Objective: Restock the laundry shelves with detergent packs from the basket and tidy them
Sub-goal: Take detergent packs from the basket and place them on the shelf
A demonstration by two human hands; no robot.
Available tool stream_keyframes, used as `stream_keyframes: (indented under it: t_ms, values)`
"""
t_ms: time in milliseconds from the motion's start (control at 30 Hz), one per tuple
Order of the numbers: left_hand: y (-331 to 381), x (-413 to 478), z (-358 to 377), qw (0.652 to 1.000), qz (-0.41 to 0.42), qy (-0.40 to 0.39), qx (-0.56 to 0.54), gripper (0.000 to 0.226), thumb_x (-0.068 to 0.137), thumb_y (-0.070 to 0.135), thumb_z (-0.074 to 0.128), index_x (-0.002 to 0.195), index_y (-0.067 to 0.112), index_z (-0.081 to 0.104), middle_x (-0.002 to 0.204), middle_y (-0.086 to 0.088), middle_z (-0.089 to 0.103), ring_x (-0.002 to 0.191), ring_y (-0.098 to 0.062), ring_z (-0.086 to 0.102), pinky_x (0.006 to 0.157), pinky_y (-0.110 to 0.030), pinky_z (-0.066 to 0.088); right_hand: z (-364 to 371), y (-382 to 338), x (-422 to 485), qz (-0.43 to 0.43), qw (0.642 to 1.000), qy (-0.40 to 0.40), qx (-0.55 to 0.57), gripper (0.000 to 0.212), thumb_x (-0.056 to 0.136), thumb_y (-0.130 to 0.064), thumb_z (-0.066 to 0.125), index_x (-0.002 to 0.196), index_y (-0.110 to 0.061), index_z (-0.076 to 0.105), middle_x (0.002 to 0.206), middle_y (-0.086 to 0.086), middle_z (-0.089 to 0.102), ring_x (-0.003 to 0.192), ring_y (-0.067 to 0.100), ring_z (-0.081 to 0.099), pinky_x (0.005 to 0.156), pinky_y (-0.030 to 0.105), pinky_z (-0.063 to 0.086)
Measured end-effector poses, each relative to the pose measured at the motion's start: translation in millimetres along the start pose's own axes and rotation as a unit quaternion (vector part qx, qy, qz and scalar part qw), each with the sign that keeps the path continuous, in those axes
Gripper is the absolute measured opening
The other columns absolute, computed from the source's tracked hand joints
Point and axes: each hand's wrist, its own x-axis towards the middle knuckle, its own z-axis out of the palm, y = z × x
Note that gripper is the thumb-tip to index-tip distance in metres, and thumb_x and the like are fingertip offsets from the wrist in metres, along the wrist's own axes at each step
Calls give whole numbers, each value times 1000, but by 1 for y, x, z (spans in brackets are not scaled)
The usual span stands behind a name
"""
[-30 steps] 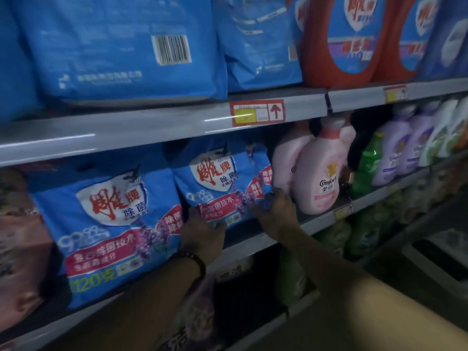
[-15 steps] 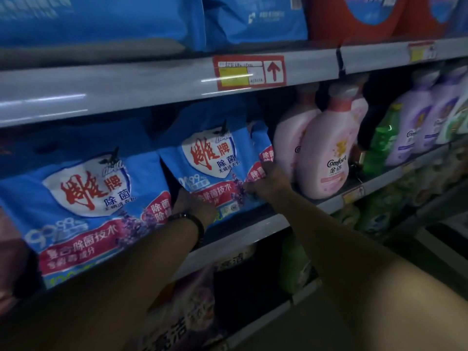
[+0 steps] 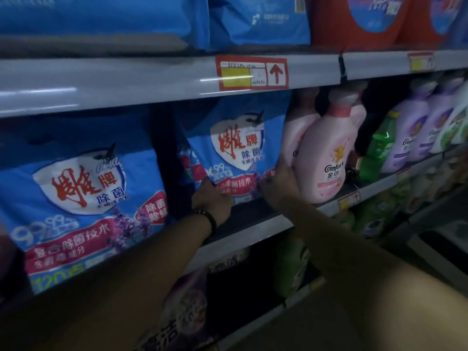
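The blue detergent pack (image 3: 235, 148) stands upright on the middle shelf (image 3: 253, 224), just left of the pink Comfort bottle (image 3: 326, 158); the pack is sealed, so contents are not visible. The left hand (image 3: 212, 202) grips the pack's lower left corner w/ curled fingers, and the right hand (image 3: 277, 184) pinches its lower right edge, just beside the bottle. A 2nd blue pack (image 3: 81, 198) stands further left of the bottle, and purple bottles (image 3: 410, 138) stand to its right, caps on.

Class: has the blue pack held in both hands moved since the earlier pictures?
Yes, rightward: the blue pack had its logo left of the red price tag; now it sits directly beneath.
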Motion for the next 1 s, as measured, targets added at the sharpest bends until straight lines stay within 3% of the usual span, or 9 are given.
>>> stream_keyframes:
  t_ms: [100,200,333,500,567,667,767,833,1000]
  values:
    - [-13,4,-9,998,22,-41,30,22,100,26,58,119,17,62,112,0,67,105,-27,66,96,-38,55,15,3,-24,10,1000,24,-14,84,98,-16,63,165,-17,11,160,23,30,141,42,43,115,50,43]
    - [-24,11,-18,997,33,-72,2,14,104,34,56,107,21,61,111,-4,66,104,-30,68,93,-49,60,30,-4,-49,-42,994,88,-58,86,100,-33,59,166,-16,6,167,25,13,150,48,31,118,56,39]
    - [-30,14,-18,998,46,-44,-13,26,102,33,60,80,21,60,95,-4,64,97,-32,72,84,-50,64,35,-15,-41,-52,982,-30,-176,95,98,-54,59,167,-27,0,171,22,-15,157,50,-11,125,61,16]
    - [-28,18,-19,999,30,-41,-17,24,101,39,60,96,18,71,112,-6,73,99,-30,74,91,-47,62,25,-22,-22,-21,970,-97,-224,96,98,-64,56,166,-37,-6,171,16,-23,157,49,-14,123,65,17]
    - [-21,6,-19,999,37,-13,-2,27,103,39,57,112,17,71,114,-7,73,100,-29,73,91,-45,62,21,-23,-19,-25,962,-117,-244,102,93,-67,59,165,-36,-6,171,18,-18,157,52,-8,124,65,17]
    - [-17,-21,-25,997,69,-20,-2,29,103,36,58,127,20,63,115,5,68,100,-16,66,86,-31,55,10,-26,-15,-8,955,-150,-257,108,81,-65,66,164,-32,6,167,24,16,151,51,25,121,64,31]
    - [-23,-52,-50,986,163,-41,21,37,101,24,65,137,23,57,117,8,62,100,-11,64,77,-17,51,7,-31,-34,-23,959,-141,-244,89,89,-51,62,161,-22,20,159,21,30,142,44,42,117,58,41]
    - [-37,-72,-72,968,233,-40,87,37,98,18,66,134,21,62,120,7,61,108,-12,62,84,-8,45,13,-33,-55,-50,962,-120,-242,80,92,-40,65,159,-19,27,157,20,34,139,43,46,115,54,44]
    - [-86,-113,-142,907,309,3,287,45,90,16,69,134,20,64,141,-6,55,134,-29,46,111,-47,48,41,-62,-112,-86,963,-93,-239,64,91,-35,69,145,-10,45,138,23,52,126,46,54,103,52,52]
